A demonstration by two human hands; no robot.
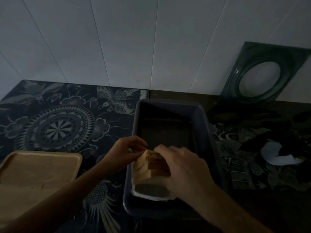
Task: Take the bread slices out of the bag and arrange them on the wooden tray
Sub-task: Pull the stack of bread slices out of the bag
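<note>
left of the dark tub (pixel 168 105), the wooden tray (pixel 38 167) is bare; bread slices (pixel 151 167) are pinched within the bag (pixel 148 194) by left hand (pixel 124 148) and right hand (pixel 181 165); none arranged.

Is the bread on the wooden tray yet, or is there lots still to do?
Nothing is finished yet: the wooden tray has no bread on it. Both hands, left and right, are at the bread slices in the bag, inside the dark tub. Every slice still has to go across.
</note>
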